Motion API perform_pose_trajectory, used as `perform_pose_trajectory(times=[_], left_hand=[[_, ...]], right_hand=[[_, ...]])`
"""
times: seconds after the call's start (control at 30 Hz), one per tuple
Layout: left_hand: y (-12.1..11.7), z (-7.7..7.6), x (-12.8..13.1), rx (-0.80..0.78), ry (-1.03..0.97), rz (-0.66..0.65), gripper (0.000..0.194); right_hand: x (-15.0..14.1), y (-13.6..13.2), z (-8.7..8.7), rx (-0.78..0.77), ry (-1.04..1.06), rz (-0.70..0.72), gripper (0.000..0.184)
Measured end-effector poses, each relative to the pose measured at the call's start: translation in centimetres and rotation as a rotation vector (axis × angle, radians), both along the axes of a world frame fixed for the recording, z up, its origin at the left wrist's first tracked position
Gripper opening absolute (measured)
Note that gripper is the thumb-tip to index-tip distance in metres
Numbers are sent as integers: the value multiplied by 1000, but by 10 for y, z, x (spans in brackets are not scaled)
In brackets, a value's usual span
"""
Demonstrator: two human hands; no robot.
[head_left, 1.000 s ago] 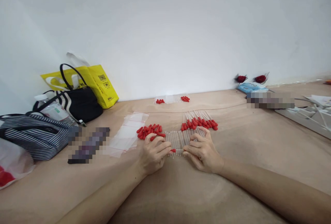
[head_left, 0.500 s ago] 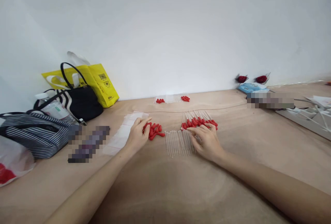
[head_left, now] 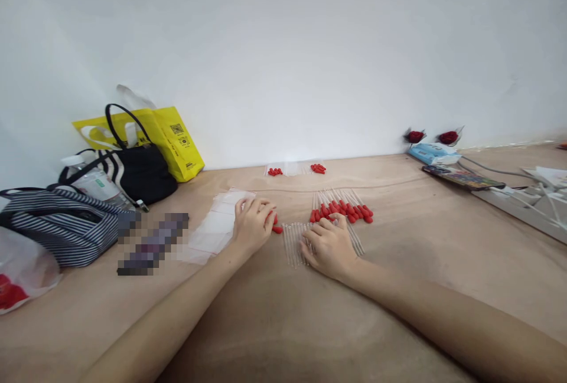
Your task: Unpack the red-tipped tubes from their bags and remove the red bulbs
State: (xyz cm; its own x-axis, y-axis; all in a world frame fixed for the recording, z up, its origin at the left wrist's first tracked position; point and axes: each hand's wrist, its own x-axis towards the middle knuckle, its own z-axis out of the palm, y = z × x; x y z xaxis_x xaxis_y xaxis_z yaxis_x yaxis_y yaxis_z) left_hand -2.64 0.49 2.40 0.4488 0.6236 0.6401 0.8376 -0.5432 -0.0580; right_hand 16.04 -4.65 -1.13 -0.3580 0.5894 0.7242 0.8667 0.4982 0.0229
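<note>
My left hand (head_left: 254, 226) bends its fingers over the pile of small red drop-shaped pieces (head_left: 277, 229), hiding most of it. A bit of red shows at its fingertips, which look closed on a piece. My right hand (head_left: 330, 244) lies palm down across a row of thin clear sticks (head_left: 291, 245), its fingers apart and touching them. Some stick ends show to the right of it. Just beyond, several sticks with red tips (head_left: 341, 210) lie side by side, their red ends towards me.
Clear plastic bags (head_left: 210, 232) lie left of my left hand. Bagged red pieces (head_left: 318, 169) rest by the wall. At left stand a striped bag (head_left: 66, 229), a black bag (head_left: 146, 173) and a yellow bag (head_left: 181, 147). A blue packet (head_left: 434, 153) and cables are at right.
My left hand has moved right and curled over the red pile. My right hand has shifted left and down onto the clear sticks, and the stick it pinched no longer shows.
</note>
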Motion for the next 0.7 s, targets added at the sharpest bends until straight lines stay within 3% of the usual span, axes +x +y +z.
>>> perform_pose_trajectory(times=[0.13, 0.2, 0.4, 0.53, 0.7], left_hand=[[-30, -10, 2, -140, -50, -339, 18], [-41, -16, 2, -245, -50, -439, 26], [-47, -16, 5, -436, 90, -415, 55], [-47, -9, 20, -531, 208, -401, 73], [-43, -7, 32, -580, 291, -446, 64]], right_hand=[[0, -6, 1, -58, -14, 33, 29], [0, -9, 1, -73, -18, 50, 34], [9, -5, 10, -130, 22, 40, 34], [25, 16, 18, -183, 114, -201, 27], [38, 36, 19, -259, 54, -345, 30]])
